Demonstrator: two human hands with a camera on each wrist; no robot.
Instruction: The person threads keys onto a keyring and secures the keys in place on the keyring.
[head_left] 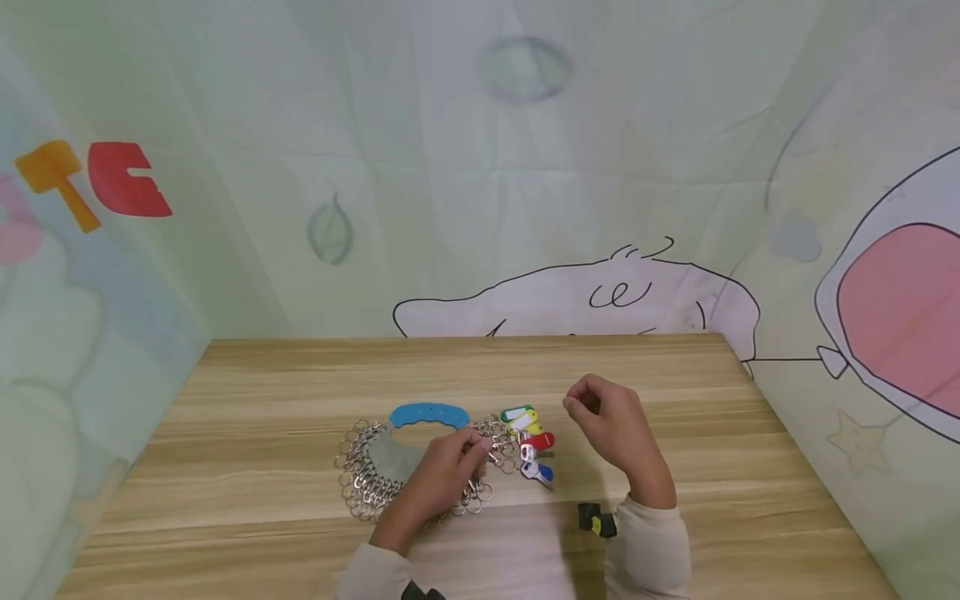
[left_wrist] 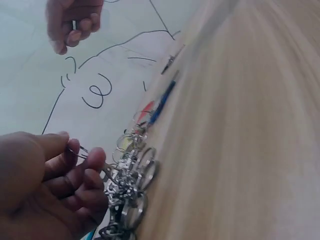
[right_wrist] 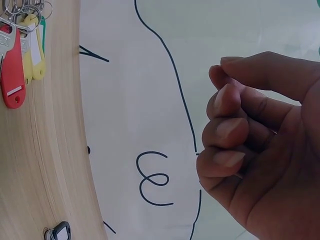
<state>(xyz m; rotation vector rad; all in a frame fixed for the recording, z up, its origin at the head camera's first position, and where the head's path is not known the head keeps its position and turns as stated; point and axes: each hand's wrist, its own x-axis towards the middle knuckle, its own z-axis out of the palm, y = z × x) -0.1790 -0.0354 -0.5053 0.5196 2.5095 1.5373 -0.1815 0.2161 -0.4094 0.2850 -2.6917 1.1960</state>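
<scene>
A fan-shaped metal plate (head_left: pixel 393 458) with a blue handle (head_left: pixel 429 413) lies on the table, fringed with several small clasps and split rings (head_left: pixel 363 492). Over its right side, my left hand (head_left: pixel 447 471) pinches a thin metal ring (left_wrist: pixel 78 152) between thumb and forefinger. Right of the plate lie keys with coloured tags: green (head_left: pixel 516 412), yellow (head_left: pixel 523 422), red (head_left: pixel 542 441) and blue (head_left: pixel 545 474). My right hand (head_left: pixel 617 423) is raised beyond them, fingers curled and thumb against the forefinger (right_wrist: pixel 222 75). Nothing shows in its grasp.
The wood-grain table (head_left: pixel 262 392) runs back to a printed cloth wall (head_left: pixel 450 208). A black tag with a ring (right_wrist: pixel 59 232) lies on the table in the right wrist view, apart from the coloured ones.
</scene>
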